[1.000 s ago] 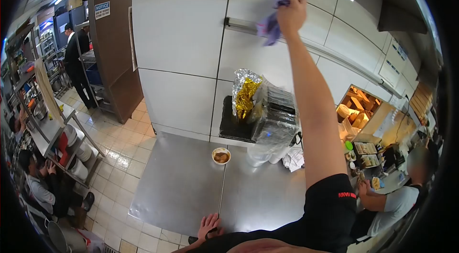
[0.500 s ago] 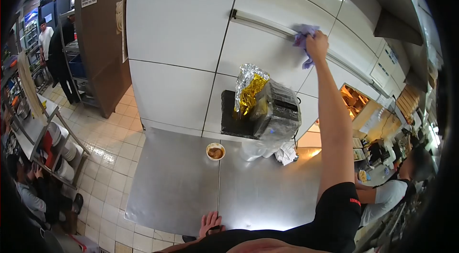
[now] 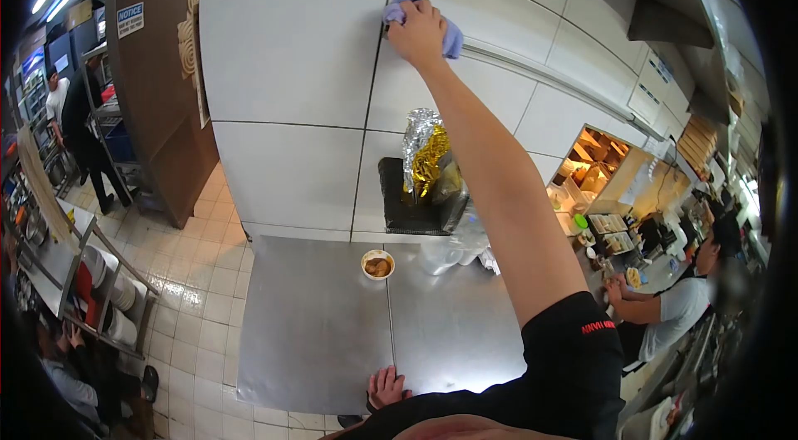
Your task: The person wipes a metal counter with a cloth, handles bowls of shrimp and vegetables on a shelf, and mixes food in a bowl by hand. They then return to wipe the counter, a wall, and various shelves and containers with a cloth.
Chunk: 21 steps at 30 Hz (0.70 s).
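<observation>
High on the white tiled wall [image 3: 287,41], my right hand [image 3: 420,29] is closed round a purple-blue cloth [image 3: 452,39], pressed over the left end of a metal rail [image 3: 540,74]. My left hand [image 3: 387,388] lies on the near edge of the steel table [image 3: 316,332], fingers apart, nothing in it. A small bowl with brown food [image 3: 377,265] stands near the table's back edge. Behind it, silver foil [image 3: 414,137] and gold foil [image 3: 428,162] sit by a black holder [image 3: 403,207]. My right forearm hides most of the plastic-wrapped device there.
Clear plastic [image 3: 440,257] lies on the table's back edge. A co-worker [image 3: 665,315] stands at a counter on the right. Two people stand by a shelf at the upper left; another person sits low at the left near a rack [image 3: 108,299] with white buckets.
My right hand has slid the cloth leftward along the rail to its left end. My forearm now covers the wrapped device. The view has shifted slightly; my left hand still rests on the table.
</observation>
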Tool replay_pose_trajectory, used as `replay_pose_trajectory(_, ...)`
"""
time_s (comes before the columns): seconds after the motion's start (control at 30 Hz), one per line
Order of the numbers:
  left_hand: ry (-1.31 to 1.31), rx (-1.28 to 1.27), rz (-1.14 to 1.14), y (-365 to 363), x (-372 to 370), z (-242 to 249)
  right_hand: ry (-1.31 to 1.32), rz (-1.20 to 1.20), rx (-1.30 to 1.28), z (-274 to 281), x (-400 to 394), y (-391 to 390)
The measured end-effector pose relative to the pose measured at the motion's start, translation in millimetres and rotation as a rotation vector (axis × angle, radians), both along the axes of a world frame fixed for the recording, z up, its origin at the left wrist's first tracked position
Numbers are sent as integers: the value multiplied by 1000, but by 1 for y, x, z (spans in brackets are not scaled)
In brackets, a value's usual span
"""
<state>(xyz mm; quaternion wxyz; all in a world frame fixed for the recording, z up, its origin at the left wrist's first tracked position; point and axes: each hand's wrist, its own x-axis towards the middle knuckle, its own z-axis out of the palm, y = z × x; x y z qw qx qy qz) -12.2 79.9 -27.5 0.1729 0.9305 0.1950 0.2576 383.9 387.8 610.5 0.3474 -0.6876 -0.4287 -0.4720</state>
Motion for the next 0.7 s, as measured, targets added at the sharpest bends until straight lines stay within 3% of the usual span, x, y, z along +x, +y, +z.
replay_pose_trajectory(0.27,-41,74,-5,2,4,-5,-49,-149,-329,21,22,-45)
replay_pose_trajectory(0.47,-165,40,19,-3,10,-2,-111,-198,-354,20,42,-81)
replay_pose_trajectory(0.57,2,-29,27,-6,4,31,-120,-205,-388,23,50,-103)
replay_pose_trajectory(0.7,23,-32,45,-7,6,14,-112,-225,-435,30,67,-126)
